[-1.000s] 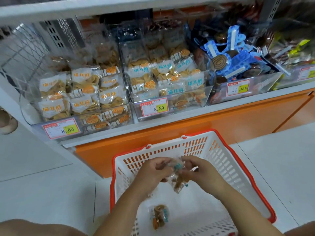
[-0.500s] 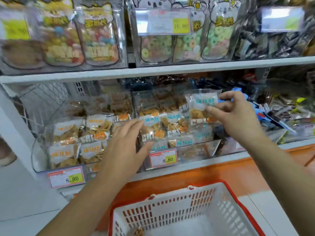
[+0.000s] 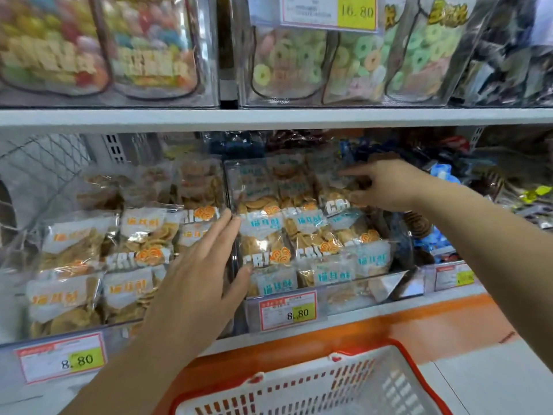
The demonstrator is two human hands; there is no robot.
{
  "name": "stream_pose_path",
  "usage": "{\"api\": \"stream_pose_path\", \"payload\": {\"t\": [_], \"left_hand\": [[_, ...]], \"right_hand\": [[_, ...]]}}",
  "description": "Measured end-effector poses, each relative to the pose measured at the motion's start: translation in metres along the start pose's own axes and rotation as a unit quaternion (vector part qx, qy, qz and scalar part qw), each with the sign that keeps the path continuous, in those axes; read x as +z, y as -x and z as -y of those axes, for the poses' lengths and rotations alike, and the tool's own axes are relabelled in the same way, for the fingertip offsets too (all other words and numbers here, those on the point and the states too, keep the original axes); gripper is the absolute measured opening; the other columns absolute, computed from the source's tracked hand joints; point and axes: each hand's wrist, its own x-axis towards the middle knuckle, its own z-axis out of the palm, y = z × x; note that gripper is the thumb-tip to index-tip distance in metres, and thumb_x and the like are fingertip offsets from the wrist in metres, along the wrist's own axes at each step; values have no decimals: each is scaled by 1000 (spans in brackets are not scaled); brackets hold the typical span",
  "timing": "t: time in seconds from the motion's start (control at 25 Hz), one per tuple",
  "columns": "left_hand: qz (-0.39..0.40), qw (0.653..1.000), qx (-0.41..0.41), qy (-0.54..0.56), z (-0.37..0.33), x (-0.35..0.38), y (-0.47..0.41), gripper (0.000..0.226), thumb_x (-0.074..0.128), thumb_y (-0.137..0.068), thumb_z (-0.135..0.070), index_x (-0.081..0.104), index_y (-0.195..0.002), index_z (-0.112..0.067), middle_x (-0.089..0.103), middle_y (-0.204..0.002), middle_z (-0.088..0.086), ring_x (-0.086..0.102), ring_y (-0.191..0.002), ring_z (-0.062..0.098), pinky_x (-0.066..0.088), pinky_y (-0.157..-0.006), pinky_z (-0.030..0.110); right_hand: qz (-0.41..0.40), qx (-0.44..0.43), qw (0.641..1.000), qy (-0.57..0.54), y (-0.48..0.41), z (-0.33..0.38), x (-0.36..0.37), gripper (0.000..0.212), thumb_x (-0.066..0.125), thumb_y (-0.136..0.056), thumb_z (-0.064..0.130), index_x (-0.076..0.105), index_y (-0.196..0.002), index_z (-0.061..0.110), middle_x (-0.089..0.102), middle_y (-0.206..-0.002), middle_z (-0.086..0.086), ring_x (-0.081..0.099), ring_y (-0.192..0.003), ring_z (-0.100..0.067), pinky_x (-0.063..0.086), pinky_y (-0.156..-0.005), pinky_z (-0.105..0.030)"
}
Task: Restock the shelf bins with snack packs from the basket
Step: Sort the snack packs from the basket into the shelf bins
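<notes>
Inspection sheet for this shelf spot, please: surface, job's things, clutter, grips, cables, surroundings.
Surface: white shelf carrying clear bins with price tags in front.
Job's things: middle bin full of blue-label snack packs; left bin holds orange-label packs; white basket with red rim below, contents mostly out of view.
Clutter: nothing seen.
Grips: left hand open, fingers straight against the middle bin's left wall; right hand appears to pinch one snack pack at that bin's back right.
Cables: nothing seen.
Surroundings: upper shelf with ring-candy bags; dark and blue packs to the right; pale floor.
</notes>
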Motion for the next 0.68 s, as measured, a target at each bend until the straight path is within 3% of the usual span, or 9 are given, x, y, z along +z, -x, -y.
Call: {"api": "stream_pose_path", "payload": {"t": [0.16,0.36,0.44,0.56,0.68], "left_hand": [[0,1000,2,9,0,1,0,71,14,-84,-64,-19,-145,-46,-28,-147,-33,-7,-132,-12,8,-115,28],[7,1000,3,5,1,3,1,70,12,-85,-65,-21,-145,-49,-32,-144,-36,-5,-132,-12,13,-118,32],[2,1000,-1,12,1,3,2,70,19,-91,-62,-15,-149,-46,-28,-147,-35,-4,-132,-12,15,-118,33],[-1,1000,-3,19,2,5,2,70,24,-93,-59,-12,-151,-45,-24,-151,-33,-1,-133,-11,16,-118,35],[-1,1000,-3,16,2,5,2,70,25,-94,-59,-11,-151,-44,-25,-150,-33,0,-133,-10,17,-118,36]], "right_hand": [[61,-6,998,-11,-2,3,5,59,74,-82,40,53,-136,31,59,-134,4,56,-117,-19,40,-91,-24],[32,-2,999,-35,8,-6,4,39,78,-79,34,60,-113,32,55,-89,11,53,-90,-17,43,-79,-30],[44,-5,999,-20,11,-6,2,35,77,-80,33,55,-107,35,57,-90,12,54,-94,-19,44,-83,-32],[53,-10,998,30,11,-5,1,37,74,-82,35,55,-114,37,58,-94,12,55,-99,-20,42,-85,-32],[16,-18,996,83,9,-8,-4,36,73,-82,37,59,-115,41,63,-102,10,58,-102,-20,44,-90,-33]]}}
